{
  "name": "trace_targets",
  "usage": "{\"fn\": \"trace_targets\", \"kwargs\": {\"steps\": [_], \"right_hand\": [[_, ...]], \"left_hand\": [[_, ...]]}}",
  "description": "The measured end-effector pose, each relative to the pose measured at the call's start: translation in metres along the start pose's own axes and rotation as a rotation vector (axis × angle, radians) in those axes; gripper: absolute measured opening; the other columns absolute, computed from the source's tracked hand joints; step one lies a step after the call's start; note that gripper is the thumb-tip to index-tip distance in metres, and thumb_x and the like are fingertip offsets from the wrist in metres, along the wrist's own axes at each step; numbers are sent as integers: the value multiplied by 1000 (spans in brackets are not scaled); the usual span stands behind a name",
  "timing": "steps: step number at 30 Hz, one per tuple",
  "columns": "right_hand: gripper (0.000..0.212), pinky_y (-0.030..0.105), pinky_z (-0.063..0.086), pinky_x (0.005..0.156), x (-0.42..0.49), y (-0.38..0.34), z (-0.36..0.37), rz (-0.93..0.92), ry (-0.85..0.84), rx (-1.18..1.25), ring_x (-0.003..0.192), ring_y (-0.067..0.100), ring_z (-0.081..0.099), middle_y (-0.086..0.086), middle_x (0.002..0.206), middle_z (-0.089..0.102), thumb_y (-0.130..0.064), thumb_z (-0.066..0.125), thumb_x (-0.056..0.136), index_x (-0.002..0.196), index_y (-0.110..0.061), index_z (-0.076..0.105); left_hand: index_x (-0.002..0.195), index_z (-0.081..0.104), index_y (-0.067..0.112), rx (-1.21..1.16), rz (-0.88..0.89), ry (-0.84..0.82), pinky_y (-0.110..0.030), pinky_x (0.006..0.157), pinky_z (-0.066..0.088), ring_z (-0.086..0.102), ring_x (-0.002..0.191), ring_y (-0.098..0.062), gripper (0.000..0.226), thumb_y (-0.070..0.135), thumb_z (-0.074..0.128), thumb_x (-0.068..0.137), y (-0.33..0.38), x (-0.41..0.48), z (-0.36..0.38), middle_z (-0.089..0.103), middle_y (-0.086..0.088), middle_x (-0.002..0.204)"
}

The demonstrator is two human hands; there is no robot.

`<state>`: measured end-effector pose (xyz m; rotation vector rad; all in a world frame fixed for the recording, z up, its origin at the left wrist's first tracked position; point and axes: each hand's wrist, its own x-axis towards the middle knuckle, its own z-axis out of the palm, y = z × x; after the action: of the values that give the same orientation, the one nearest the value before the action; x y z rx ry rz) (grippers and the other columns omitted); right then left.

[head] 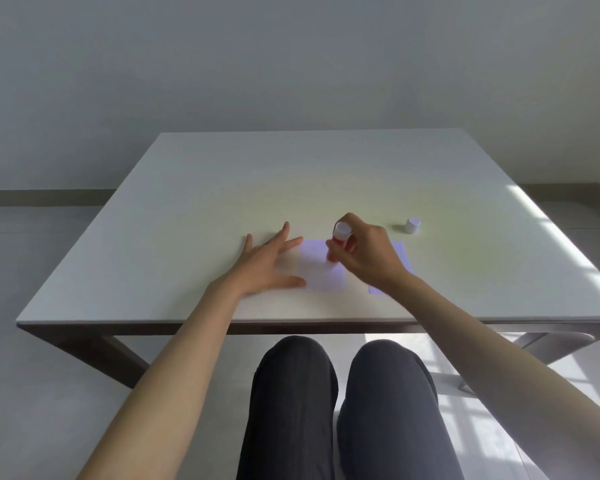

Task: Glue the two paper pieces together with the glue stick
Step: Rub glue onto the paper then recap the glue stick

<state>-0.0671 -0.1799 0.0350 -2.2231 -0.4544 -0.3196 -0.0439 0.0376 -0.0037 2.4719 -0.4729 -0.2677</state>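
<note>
Two pale lilac paper pieces lie side by side near the table's front edge: the left paper (321,271) and the right paper (400,252), which my right arm mostly covers. My right hand (368,252) grips a red glue stick (338,242) with a white end, held upright with its lower tip on the left paper. My left hand (269,263) lies flat with fingers spread, its thumb and fingertips touching the left paper's left edge. The white cap (413,225) stands on the table, apart, to the far right of my right hand.
The white table (222,188) has its front edge just above my knees (340,375). A bright patch of sunlight (551,244) falls across its right side. A grey wall rises behind the table.
</note>
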Motion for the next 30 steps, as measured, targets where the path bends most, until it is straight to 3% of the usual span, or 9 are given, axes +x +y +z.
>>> {"fn": "trace_targets", "kwargs": {"steps": [4,9,12,14,17,21,23,27,30], "right_hand": [[11,38,53,67,26,7,2,85,131,-89,65,29,64,7,70,72,-12,58,84,85,-5,49],[16,38,50,57,-6,-24,31,-164,-52,-162,61,27,57,6,79,63,-18,63,80,88,-8,54],[14,41,52,61,-14,-33,29,-122,-80,-78,61,26,59,7,76,67,-16,63,82,88,-7,54],[12,41,56,68,-10,-32,16,72,12,107,65,25,67,11,76,72,-12,63,84,88,-6,53],[10,39,60,72,-7,-21,-7,366,216,595,69,28,70,19,80,72,-7,60,87,89,0,54],[9,31,62,67,-17,-15,-21,691,213,1382,68,25,73,17,77,71,-5,52,93,89,-1,58],[9,25,61,61,-24,-17,-17,786,217,1585,62,20,72,14,74,70,-6,52,93,90,-1,60],[14,18,56,52,-33,-24,2,865,173,1721,52,13,65,11,87,62,-13,57,92,100,-2,58],[13,17,53,46,-34,-32,13,870,121,1782,45,11,60,8,69,65,-14,55,93,99,-3,59]], "left_hand": [[150,-8,27,-48,25,13,-43,114,-19,16,144,-1,111,56,66,71,0,-2,1,33,30,146],[148,1,36,90,41,10,-46,113,-19,12,146,-5,97,62,59,75,-1,2,2,17,12,158],[149,4,32,86,42,18,-44,112,-20,10,146,-4,96,58,60,76,-1,1,1,14,13,159],[149,6,36,109,49,5,-42,111,-20,3,146,-2,95,61,61,75,-1,-1,0,8,16,159],[146,-5,43,48,53,-10,-41,113,-18,1,146,0,100,58,63,75,1,-5,-1,17,22,156],[143,-7,52,-91,-21,-27,-45,117,-15,-3,148,-12,99,48,67,78,5,-7,-4,12,20,158],[142,-3,55,-197,-91,-11,-48,118,-11,-12,147,-22,95,47,67,79,13,-9,-6,7,18,158],[145,31,32,-298,61,131,-40,120,12,27,142,-11,70,38,65,84,46,-12,-1,34,13,150],[125,61,27,-462,90,255,-25,105,34,50,126,-9,42,33,66,84,70,-13,3,60,11,130]]}}
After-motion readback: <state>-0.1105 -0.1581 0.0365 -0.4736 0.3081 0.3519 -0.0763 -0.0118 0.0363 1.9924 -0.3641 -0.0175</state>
